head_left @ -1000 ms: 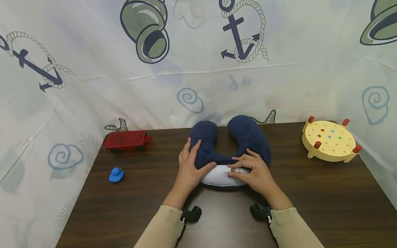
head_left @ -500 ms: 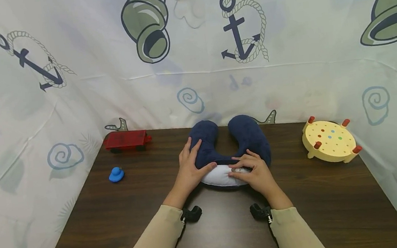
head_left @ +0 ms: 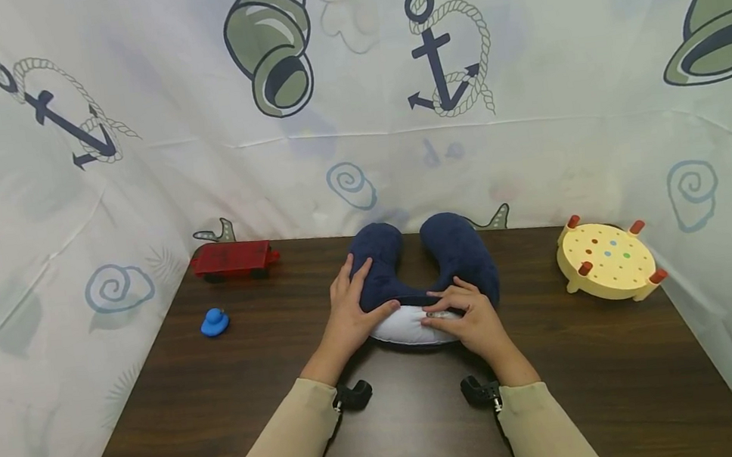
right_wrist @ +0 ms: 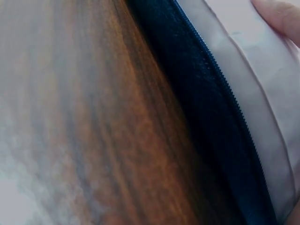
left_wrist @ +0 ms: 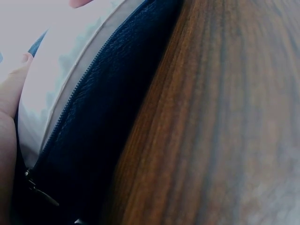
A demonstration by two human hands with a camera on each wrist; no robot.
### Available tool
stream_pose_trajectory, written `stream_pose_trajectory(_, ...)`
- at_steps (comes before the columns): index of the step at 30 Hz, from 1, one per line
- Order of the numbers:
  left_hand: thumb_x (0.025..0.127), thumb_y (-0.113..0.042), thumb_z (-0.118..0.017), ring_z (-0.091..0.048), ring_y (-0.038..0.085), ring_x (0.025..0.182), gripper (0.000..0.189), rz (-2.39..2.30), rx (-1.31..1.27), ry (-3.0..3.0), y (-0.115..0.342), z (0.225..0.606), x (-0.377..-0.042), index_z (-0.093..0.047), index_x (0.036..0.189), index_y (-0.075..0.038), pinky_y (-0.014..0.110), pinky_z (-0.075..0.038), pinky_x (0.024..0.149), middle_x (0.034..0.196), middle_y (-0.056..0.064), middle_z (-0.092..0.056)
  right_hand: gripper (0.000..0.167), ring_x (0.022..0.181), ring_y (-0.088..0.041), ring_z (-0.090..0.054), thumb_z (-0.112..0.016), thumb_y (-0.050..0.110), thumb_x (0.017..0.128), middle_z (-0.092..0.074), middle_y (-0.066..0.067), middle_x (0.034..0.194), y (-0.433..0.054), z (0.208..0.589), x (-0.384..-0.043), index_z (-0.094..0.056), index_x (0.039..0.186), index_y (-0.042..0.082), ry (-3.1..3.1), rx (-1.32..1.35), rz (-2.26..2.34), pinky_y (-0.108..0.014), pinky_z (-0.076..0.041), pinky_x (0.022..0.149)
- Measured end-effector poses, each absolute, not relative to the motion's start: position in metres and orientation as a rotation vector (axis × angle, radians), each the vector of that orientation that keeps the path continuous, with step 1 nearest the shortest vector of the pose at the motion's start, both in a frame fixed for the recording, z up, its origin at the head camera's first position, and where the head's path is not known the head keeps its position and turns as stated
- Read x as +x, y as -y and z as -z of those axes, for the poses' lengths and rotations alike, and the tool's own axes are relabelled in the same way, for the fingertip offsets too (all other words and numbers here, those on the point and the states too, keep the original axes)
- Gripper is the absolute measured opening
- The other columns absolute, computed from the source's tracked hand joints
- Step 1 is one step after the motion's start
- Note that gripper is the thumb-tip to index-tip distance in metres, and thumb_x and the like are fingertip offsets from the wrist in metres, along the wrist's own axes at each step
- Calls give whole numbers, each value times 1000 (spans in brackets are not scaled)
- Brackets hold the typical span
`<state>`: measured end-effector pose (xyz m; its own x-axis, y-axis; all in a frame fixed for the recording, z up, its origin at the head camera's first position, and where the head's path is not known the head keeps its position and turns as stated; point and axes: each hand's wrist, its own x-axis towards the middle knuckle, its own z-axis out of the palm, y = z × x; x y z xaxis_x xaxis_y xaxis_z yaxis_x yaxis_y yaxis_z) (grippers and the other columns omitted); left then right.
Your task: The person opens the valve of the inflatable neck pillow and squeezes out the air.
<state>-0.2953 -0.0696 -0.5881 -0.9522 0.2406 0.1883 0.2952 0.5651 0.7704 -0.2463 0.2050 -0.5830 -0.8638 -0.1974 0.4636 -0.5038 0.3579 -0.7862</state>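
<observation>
A navy U-shaped neck pillow (head_left: 457, 248) lies on the table, its curve toward me. The cover's zip is open along the near edge, baring the white inner cushion (head_left: 401, 325). My left hand (head_left: 347, 315) rests on the pillow's left side with fingers straight and spread; the thumb touches the white inner. A zip pull (left_wrist: 44, 194) shows beside the cover in the left wrist view. My right hand (head_left: 476, 321) is on the right side, fingers bent over the white part. Between its thumb and forefinger sits a small pale patch with dark marks; whether it is pinched is unclear.
A red toy wagon (head_left: 232, 258) stands at the back left, a blue rubber duck (head_left: 214, 322) in front of it. At the right edge sits a yellow round toy (head_left: 606, 260) with red-tipped pegs. A printed curtain (head_left: 371, 159) hangs behind the dark wooden table (head_left: 226, 428).
</observation>
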Motion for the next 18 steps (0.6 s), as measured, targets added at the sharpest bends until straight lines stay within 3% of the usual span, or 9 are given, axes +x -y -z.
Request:
stream_pose_trajectory(9, 86, -73, -80, -7, 36, 170, 101, 1347, -463, 2726, 69, 588, -295, -28, 170, -50, 77, -28, 124, 185, -8, -3, 22, 117, -22, -75, -97, 15, 81, -83, 2, 100, -204, 582, -246, -89, 101, 21, 2315, 651, -1478, -48, -26, 133)
stream_pose_trajectory(18, 87, -70, -82, -8, 35, 170, 101, 1340, -464, 2733, 68, 587, -295, -29, 170, -48, 76, -28, 125, 185, -8, -5, 23, 117, -25, -75, -97, 15, 80, -83, 6, 99, -203, 581, -246, -89, 100, 23, 2321, 640, -1505, -58, -26, 132)
